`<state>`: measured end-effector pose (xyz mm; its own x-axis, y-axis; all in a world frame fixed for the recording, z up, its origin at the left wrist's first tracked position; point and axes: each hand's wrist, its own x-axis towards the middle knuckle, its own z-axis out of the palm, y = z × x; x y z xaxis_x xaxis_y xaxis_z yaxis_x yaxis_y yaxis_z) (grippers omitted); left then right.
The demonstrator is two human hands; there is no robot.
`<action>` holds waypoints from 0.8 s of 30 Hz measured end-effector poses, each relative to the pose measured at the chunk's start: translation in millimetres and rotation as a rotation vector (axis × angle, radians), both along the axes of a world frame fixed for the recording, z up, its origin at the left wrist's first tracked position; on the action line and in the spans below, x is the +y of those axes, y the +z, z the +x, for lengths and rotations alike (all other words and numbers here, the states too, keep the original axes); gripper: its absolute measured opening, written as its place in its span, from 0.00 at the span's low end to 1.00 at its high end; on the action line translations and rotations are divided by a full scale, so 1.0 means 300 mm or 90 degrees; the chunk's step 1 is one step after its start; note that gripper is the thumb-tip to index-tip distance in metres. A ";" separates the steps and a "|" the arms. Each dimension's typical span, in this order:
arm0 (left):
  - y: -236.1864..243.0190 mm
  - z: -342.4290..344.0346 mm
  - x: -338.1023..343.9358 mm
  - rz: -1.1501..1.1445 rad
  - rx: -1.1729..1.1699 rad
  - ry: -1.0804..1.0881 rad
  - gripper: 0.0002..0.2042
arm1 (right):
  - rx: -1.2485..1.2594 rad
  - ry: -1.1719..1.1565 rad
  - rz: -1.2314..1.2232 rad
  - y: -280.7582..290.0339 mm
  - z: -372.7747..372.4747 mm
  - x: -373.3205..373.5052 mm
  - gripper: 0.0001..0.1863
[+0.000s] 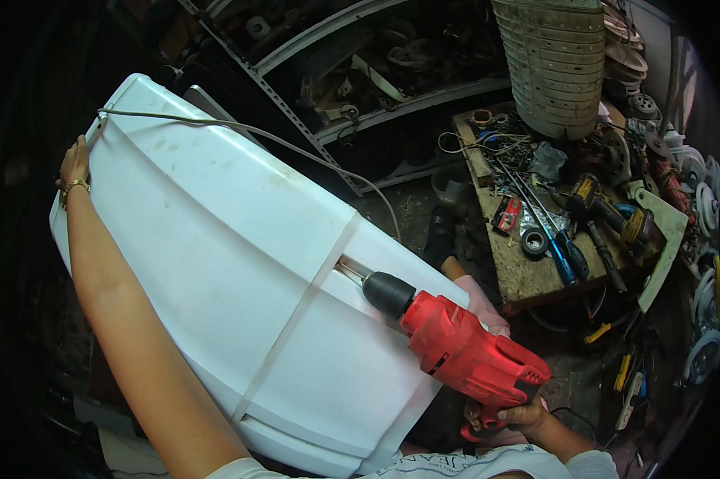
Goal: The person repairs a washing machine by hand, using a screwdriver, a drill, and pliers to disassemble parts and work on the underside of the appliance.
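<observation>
A large white plastic housing [216, 231] lies slantwise across my front, with a seam across its lower part. My left hand [74, 165], a gold-coloured bracelet at its wrist, grips the housing's far left edge; some of its fingers are hidden. A red power drill [472, 347] is in my right hand [521, 415], fingers wrapped round its handle. Its black chuck [388, 294] points up and left. The metal bit [354, 271] reaches a recess beside the seam; whether its tip touches the plastic I cannot tell. A thin grey cord [284, 137] runs over the housing's far end.
At right a wooden worktable [508, 271] carries a yellow-black cordless drill [587, 195], blue-handled screwdrivers [562, 259], a roll of black tape [534, 243] and small hardware. A ribbed tub [551, 64] stands behind. Metal shelves [328, 40] hold parts; fan-like parts [703, 207] hang far right.
</observation>
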<state>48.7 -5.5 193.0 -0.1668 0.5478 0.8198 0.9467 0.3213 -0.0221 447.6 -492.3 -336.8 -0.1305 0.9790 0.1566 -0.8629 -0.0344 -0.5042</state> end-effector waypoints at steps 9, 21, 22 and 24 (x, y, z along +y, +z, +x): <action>0.000 0.005 0.001 -0.015 -0.010 -0.002 0.33 | 0.014 0.009 0.010 0.001 0.001 0.002 0.34; 0.022 -0.029 0.034 -0.053 -0.021 0.005 0.34 | -0.003 -0.007 -0.030 0.034 0.036 -0.010 0.33; 0.029 -0.040 0.049 -0.064 -0.030 0.004 0.35 | 0.003 0.014 -0.024 0.044 0.050 -0.014 0.33; 0.046 -0.085 0.087 -0.050 -0.015 -0.012 0.34 | -0.003 0.062 0.007 0.079 0.089 -0.032 0.39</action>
<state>23.1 20.6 206.8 -0.1745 0.6132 0.7705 0.9533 0.3011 -0.0238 474.3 -502.0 -313.1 -0.2259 0.9597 0.1671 -0.8531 -0.1121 -0.5095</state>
